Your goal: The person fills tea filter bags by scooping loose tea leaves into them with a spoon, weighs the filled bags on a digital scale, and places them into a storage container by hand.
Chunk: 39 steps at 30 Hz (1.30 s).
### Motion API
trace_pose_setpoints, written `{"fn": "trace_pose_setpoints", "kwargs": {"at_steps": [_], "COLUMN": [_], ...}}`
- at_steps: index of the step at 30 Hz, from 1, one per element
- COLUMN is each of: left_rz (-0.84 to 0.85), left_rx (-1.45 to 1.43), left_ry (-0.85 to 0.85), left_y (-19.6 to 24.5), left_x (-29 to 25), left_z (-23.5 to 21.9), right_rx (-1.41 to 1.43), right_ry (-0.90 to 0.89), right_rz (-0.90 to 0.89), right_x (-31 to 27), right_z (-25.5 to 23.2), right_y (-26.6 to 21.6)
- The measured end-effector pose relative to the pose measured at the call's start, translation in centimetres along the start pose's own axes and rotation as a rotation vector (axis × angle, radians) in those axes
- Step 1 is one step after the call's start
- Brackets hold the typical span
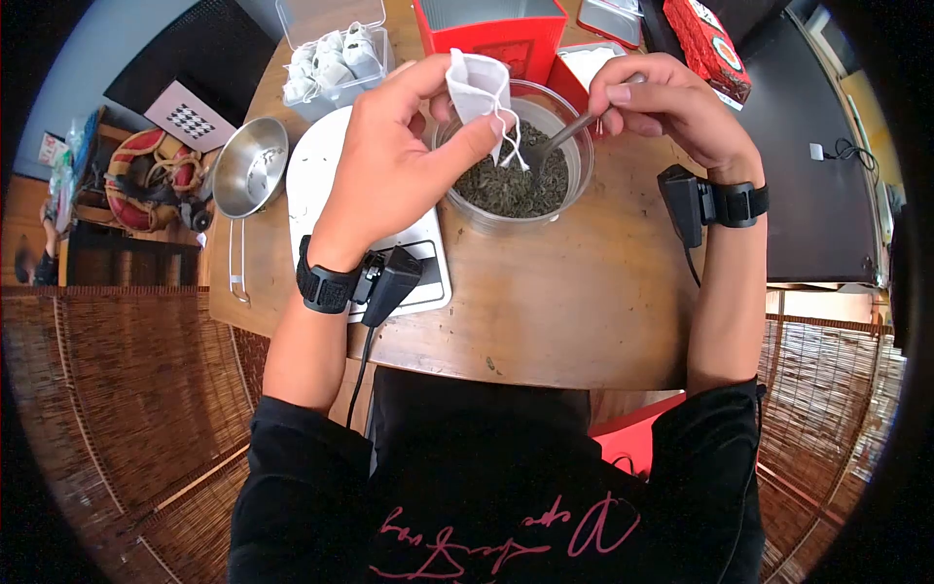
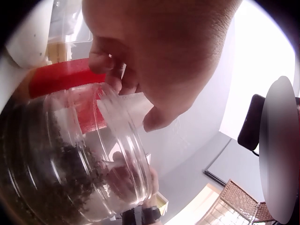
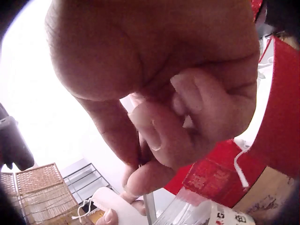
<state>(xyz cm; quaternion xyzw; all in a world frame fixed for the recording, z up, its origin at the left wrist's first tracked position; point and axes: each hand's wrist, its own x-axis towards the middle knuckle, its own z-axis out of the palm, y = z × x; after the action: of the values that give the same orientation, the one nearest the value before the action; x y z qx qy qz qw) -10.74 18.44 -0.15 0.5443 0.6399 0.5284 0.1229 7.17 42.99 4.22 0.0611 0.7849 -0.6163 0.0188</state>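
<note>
My left hand (image 1: 404, 161) pinches a small white drawstring tea bag (image 1: 479, 86), mouth upward, its strings dangling over the clear plastic jar (image 1: 586, 161). Dark dried tea leaves (image 1: 506, 195) fill the lower part of that jar. With thumb and fingers, my right hand (image 1: 671, 107) grips a metal spoon (image 1: 576, 127) by the handle, its bowl end down among the leaves. In the right wrist view the spoon handle (image 3: 149, 208) passes beside the white bag (image 3: 117, 208). The left wrist view shows the jar's ribbed side (image 2: 84, 154) close below the left hand.
A white kitchen scale (image 1: 433, 282) lies under the left forearm, beside a metal pan (image 1: 251, 165). Behind stand a plastic box of filled white bags (image 1: 336, 63) and an open red box (image 1: 496, 34). A red package (image 1: 705, 49) lies at the back right.
</note>
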Motion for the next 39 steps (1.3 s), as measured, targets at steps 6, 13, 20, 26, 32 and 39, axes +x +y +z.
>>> {"fn": "trace_pose_setpoints", "kwargs": {"at_steps": [6,13,20,26,32,39], "left_rz": [0.200,0.104,0.138,0.176,0.185,0.168], "left_rx": [0.176,0.143,0.197,0.263,0.258,0.227], "left_ry": [0.034,0.016,0.031,0.037,-0.004,-0.021], "left_y": [-0.9,-0.8,-0.3,-0.4,0.2,-0.1], "left_x": [0.4,0.1,0.0,-0.1,-0.2,-0.1], "left_z": [-0.1,0.1,0.5,0.7,0.7,0.8], "right_rx": [0.120,0.147,0.313,0.388,0.170,-0.055], "right_ry": [0.073,0.137,0.158,0.173,0.340,0.424], "right_rz": [-0.026,-0.042,-0.193,-0.348,-0.307,-0.250], "right_x": [-0.3,-0.8,-2.2,-3.2,-2.7,-2.6], "right_z": [-1.3,-1.9,-4.6,-3.4,-1.2,0.2], "right_y": [1.7,1.7,1.3,-2.2,-3.3,-4.2]}}
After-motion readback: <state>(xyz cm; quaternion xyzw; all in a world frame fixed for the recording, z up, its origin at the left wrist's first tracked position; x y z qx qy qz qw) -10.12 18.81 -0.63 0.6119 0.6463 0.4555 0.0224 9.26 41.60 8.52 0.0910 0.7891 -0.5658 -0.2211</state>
